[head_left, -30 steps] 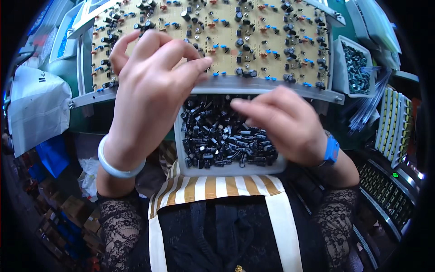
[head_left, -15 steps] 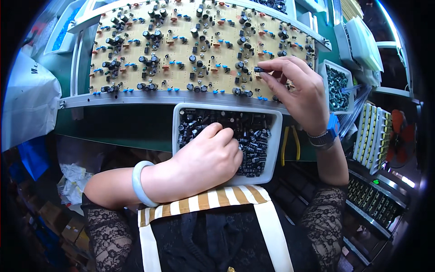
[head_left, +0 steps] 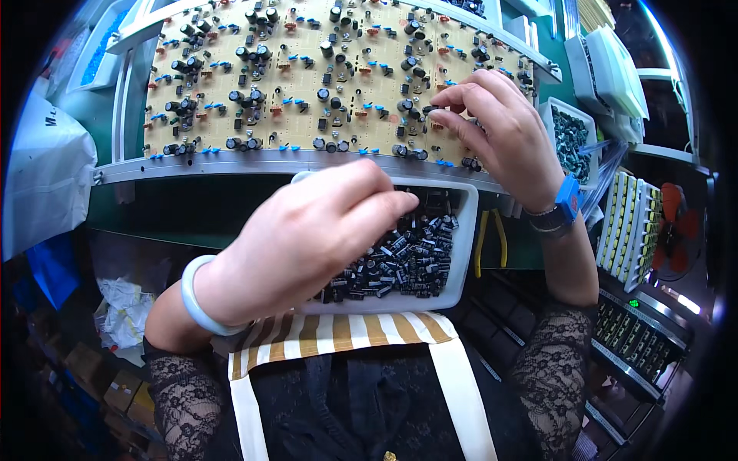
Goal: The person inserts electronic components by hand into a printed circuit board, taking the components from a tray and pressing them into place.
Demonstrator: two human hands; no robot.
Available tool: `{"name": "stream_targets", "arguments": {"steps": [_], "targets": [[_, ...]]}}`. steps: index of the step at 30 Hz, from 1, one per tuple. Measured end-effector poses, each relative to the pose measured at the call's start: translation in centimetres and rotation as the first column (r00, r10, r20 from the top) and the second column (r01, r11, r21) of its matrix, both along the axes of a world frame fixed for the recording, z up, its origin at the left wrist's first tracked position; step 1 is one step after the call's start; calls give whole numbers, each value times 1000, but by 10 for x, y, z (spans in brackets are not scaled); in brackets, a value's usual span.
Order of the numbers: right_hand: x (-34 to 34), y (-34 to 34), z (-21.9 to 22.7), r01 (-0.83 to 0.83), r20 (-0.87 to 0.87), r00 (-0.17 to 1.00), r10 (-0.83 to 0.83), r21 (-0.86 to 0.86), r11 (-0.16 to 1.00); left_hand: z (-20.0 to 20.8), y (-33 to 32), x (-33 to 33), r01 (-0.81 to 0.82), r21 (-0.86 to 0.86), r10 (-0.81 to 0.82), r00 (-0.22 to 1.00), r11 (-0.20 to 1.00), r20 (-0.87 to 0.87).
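A large tan circuit board panel (head_left: pixel 296 69) sits in a metal frame, set with black cylindrical capacitors, blue parts and brown parts. Over its right part, my right hand (head_left: pixel 500 127) pinches a small black capacitor (head_left: pixel 430 111) between thumb and forefinger, close to the board's surface. My left hand (head_left: pixel 315 230) hovers above a white bin (head_left: pixel 463 230) heaped with loose black capacitors (head_left: pixel 407 257). Its fingers are closed together; whatever lies between the fingertips is too small and blurred to make out. This hand hides the bin's left side.
Yellow-handled pliers (head_left: pixel 490 242) lie right of the bin. Beyond my right wrist is a bin of green parts (head_left: pixel 570 142). A metal rail (head_left: pixel 254 163) borders the board's near side. At left stand a white bag (head_left: pixel 50 165) and a tray of blue parts (head_left: pixel 100 58).
My left hand has risen out of the capacitors and now looks larger and blurred. The right hand has moved slightly left and up with its capacitor. The board appears shifted slightly left.
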State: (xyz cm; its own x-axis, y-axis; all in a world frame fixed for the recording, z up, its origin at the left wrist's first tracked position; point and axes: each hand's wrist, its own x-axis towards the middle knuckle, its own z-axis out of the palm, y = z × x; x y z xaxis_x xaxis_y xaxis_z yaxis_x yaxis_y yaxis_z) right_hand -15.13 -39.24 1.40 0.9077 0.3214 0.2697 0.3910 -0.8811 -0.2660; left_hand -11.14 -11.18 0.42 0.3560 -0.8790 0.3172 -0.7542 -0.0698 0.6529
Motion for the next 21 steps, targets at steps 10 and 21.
{"name": "stream_targets", "arguments": {"steps": [10,21], "targets": [[8,-2,2,-1,-5,1000,0,-43,999,1,6,25,-168,-85,175,980,982,94],[4,19,3,152,-6,988,-153,-73,986,-4,12,50,-263,-129,285,937,956,202]]}}
